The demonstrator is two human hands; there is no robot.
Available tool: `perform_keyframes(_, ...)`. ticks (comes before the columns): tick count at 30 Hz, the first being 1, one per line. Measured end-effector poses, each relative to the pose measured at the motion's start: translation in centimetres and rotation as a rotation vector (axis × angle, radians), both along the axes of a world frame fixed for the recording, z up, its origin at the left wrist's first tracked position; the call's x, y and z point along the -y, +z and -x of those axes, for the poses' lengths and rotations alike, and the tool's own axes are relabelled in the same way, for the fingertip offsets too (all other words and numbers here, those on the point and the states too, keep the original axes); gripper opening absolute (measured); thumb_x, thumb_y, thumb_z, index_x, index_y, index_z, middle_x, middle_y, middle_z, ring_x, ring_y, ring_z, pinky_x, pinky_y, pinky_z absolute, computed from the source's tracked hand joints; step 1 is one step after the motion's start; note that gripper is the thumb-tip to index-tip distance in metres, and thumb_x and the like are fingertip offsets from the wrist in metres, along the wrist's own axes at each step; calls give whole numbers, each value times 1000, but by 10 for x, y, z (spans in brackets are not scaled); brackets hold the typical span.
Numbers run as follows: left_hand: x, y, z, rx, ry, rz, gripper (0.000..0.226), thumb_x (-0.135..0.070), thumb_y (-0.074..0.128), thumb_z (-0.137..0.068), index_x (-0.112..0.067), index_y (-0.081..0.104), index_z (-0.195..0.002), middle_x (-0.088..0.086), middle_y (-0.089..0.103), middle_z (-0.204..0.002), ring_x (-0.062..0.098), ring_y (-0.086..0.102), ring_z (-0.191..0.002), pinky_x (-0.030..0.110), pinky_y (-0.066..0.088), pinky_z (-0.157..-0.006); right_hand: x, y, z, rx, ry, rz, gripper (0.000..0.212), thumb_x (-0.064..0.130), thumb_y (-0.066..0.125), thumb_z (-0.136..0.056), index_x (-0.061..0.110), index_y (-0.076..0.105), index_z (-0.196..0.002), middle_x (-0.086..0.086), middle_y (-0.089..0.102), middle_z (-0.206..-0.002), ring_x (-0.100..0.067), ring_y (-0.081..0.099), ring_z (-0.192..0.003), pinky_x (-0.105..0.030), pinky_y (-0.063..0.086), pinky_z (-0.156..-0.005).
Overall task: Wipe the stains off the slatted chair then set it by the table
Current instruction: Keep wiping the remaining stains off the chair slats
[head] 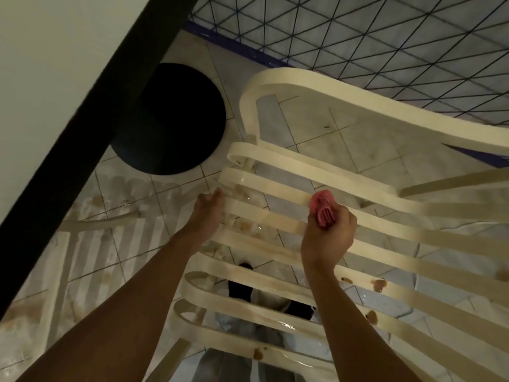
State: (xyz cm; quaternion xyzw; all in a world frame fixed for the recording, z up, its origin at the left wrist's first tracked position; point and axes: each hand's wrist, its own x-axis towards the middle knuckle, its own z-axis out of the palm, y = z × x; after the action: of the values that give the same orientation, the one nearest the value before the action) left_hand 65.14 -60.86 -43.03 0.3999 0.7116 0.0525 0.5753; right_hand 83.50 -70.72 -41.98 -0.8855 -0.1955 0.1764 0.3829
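the slatted chair (371, 183), cream-coloured, is seen from above, filling the right and middle of the view, its slats running from the lower left up to the right. it is stood on the tiled floor (303, 119), just beside the surface (55, 78), whose white top and dark edge cross the upper left corner. the round black base (170, 119) of that surface is seen on the tiles, near the chair's curved arm.

the left grip (206, 213) is closed round the left end of one slat, with the thumb laid on top. the right grip (327, 232) is closed on a bunched pink cloth (323, 208), which is pressed against a slat further right. pale brown smears are seen on the slats between the two hands. darker brown stains (378, 283) are left on the lower slats, to the right of the right forearm and near the bottom edge. wet patches are caught shining on several slats.

a dark shoe (239, 288) is seen through the gaps in the slats. a pale panel crossed by dark diagonal lines (358, 37) is seen beyond the chair, at the upper right.
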Motion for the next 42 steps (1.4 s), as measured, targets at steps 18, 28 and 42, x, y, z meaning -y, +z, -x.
perform_keyframes(18,3,0,-7,-67,-49,-53,55,-46,24,-105,-7,48,-135,16,45,-142,33,42,-130,50,31,-111,-57,12,63,-177,553,61,35,20,75,-85,17,64,-118,-1,59,-111,-17,51,-101,-15,37,-77)
perform_keyframes(28,22,22,-63,-237,-584,-627,61,-45,38,-94,-20,34,-149,5,28,-158,29,18,-146,50,14,-119,22,28,-22,-325,277,-1,21,31,69,-92,38,53,-105,12,66,-100,-7,65,-91,-27,55,-77)
perform_keyframes(42,49,-8,-112,-409,-1341,-650,66,-57,27,-101,-46,-13,-152,3,-34,-159,38,-29,-145,61,-19,-114,138,75,-154,45,471,502,44,32,64,-94,25,49,-135,2,50,-122,-17,53,-105,-40,55,-86)
